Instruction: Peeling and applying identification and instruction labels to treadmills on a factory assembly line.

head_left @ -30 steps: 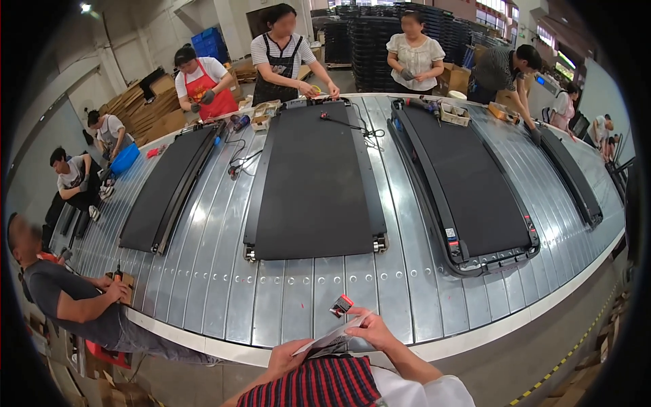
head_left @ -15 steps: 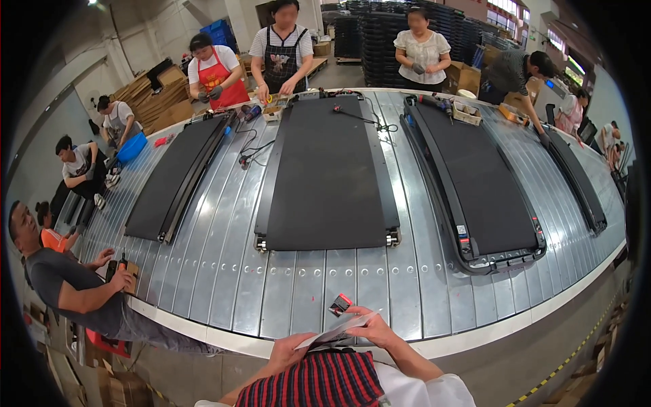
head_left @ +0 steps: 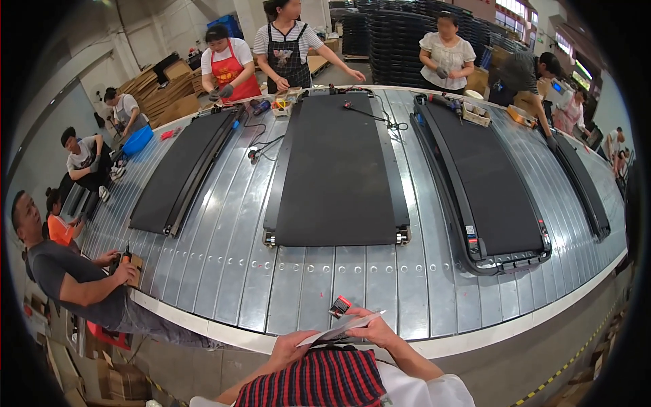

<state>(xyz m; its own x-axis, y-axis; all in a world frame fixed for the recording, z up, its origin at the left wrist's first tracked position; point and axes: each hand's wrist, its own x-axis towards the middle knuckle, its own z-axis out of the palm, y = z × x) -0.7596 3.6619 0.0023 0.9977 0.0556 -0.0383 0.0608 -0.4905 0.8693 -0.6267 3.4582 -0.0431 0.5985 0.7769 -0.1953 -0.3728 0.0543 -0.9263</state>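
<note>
A thin whitish sheet (head_left: 339,331) is held over the near edge of the metal slat conveyor (head_left: 420,313). My left hand (head_left: 290,349) pinches its left end, and my right hand (head_left: 373,331) grips its right side with closed fingers. Just beyond my right fingertips is a small red-and-black label (head_left: 340,306); I cannot tell whether it lies on the slats or touches the fingers. Straight ahead on the conveyor lies a black treadmill deck (head_left: 339,176), its near end showing metal roller ends at both corners.
Further treadmill decks lie at left (head_left: 180,176) and right (head_left: 491,183), with another (head_left: 580,183) at far right. Parts boxes (head_left: 476,114), cables and a blue basin (head_left: 137,140) sit on the conveyor. Several co-workers stand around it; one at the left holds a power tool (head_left: 125,258).
The sheet has tilted slightly in my hands. The decks appear shifted slightly right in view. Across the conveyor, the co-worker in a dark apron has turned and stretched an arm to the right.
</note>
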